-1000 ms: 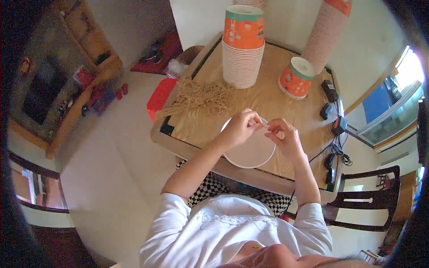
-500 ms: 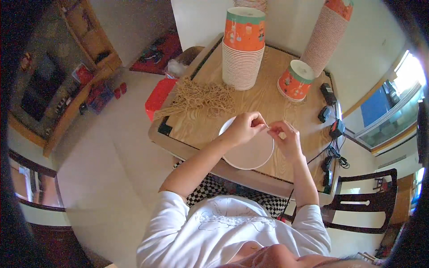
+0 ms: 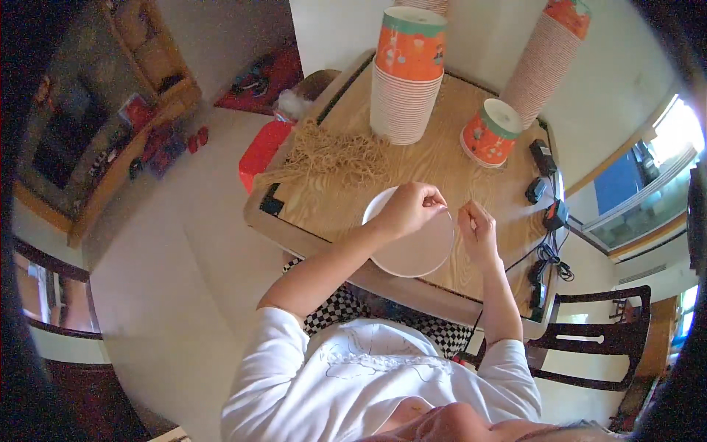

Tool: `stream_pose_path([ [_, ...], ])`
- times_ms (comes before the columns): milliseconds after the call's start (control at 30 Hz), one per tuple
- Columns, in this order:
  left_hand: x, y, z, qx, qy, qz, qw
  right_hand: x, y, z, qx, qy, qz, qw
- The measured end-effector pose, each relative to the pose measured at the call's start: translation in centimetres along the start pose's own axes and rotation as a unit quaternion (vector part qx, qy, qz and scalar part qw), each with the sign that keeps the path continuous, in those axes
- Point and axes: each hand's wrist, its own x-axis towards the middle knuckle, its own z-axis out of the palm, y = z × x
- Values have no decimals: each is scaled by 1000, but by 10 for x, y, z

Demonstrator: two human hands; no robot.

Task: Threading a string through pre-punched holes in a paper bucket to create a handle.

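Note:
A round white-rimmed bucket [image 3: 412,258], pale inside, stands near the front edge of the wooden table [image 3: 309,221]. My left hand [image 3: 409,210] is over its far rim, thumb and fingers pinched on a thin pale strand [image 3: 450,214] that is hard to make out. Just right of the rim, my right hand [image 3: 479,228] is closed, its fingertips pressed together; whatever they hold is too small to tell. The two hands are slightly apart. Beyond my left hand lies a tangled pile of tan cords [image 3: 339,156].
A tall stack of orange and white paper buckets [image 3: 405,96] stands behind the pile. A shorter orange bucket [image 3: 490,134] and a leaning stack [image 3: 541,66] are at the far right. Black adapters and cables [image 3: 554,214] line the right edge. A red container [image 3: 264,151] sits at the left.
My hands, close together before, have drawn apart. The right hand has moved a little to the right and its fingers have curled in more. The view has shifted slightly.

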Motion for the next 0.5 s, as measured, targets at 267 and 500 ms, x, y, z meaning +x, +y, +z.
stream_pose_path([
  [267, 5, -12, 3, -191, -50, -118, 973, -1, -15, 7, 40, 91, -111, 989],
  [500, 2, -6, 3, -280, -74, -154, 945, -5, -7, 9, 31, 129, -128, 983],
])
